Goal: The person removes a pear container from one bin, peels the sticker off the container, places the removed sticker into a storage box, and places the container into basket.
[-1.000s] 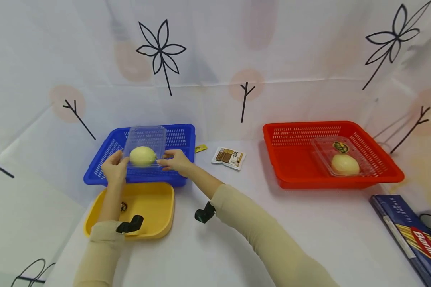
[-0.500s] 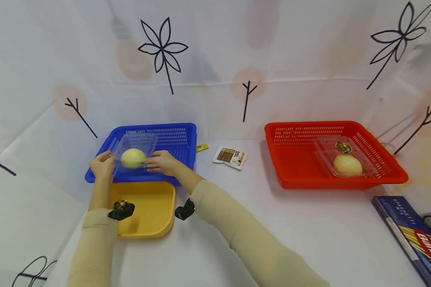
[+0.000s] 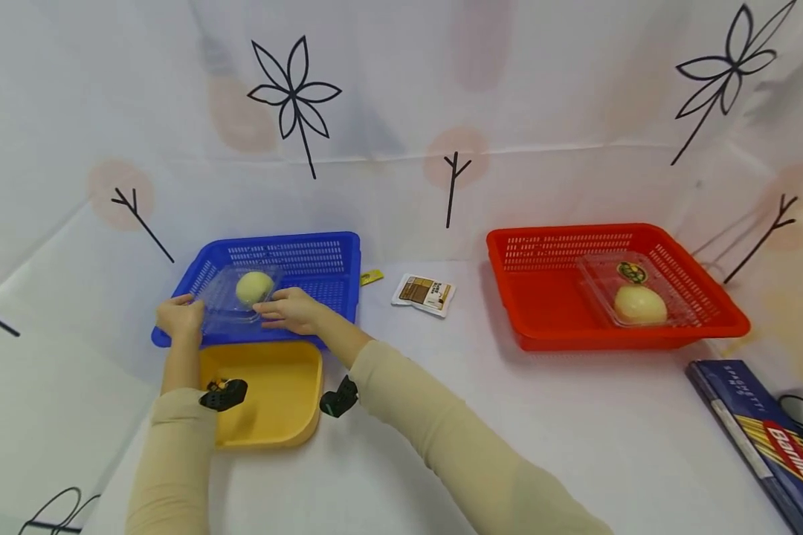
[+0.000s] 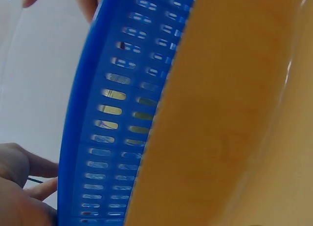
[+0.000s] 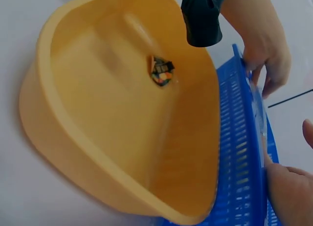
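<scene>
A clear plastic container (image 3: pixel 224 297) with a pale yellow, round, fruit-like thing (image 3: pixel 254 287) inside lies in the left part of the blue basket (image 3: pixel 328 256). My left hand (image 3: pixel 181 319) grips its left edge; the basket wall partly hides those fingers in the wrist views. At the opposite side, my right hand (image 3: pixel 294 310) touches the container with outstretched fingers. Its thumb (image 5: pixel 308 132) stands apart from them in the right wrist view. Just in front, under my forearms, is a yellow tub (image 3: pixel 268 394) holding a small dark, multicoloured item (image 5: pixel 161 71).
A red basket (image 3: pixel 535 297) at the right holds a similar clear container (image 3: pixel 602 271) with a pale item. Between the baskets lie a white-and-brown packet (image 3: pixel 424 293) and a small yellow packet (image 3: pixel 371 276). A blue Barilla spaghetti box (image 3: pixel 763 431) lies at the right edge.
The container has gone down and left into the blue basket, from a tilted, raised pose to a flatter one. Both hands moved left with it; the right thumb now stands away.
</scene>
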Demonstrator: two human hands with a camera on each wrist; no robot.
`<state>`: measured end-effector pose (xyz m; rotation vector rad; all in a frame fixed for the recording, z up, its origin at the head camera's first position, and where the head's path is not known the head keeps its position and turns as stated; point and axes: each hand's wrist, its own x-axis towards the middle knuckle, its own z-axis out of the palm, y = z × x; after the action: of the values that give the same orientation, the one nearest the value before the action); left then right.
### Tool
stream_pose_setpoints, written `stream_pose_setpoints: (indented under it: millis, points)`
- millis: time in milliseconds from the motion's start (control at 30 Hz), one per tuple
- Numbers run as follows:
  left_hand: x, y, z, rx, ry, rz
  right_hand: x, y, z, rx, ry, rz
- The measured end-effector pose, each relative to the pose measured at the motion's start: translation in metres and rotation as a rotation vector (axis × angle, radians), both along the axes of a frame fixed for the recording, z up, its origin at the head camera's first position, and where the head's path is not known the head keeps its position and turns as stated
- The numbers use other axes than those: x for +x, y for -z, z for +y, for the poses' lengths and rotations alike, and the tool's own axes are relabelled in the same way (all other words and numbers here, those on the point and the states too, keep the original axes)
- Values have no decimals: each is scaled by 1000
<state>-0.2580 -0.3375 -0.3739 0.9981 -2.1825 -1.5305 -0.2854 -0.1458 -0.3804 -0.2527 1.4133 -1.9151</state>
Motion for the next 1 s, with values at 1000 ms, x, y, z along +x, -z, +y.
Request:
stream_pose_setpoints:
  millis: [1000]
  points:
    - [13,16,15,-291,120,311,9,6,55,23,139,304]
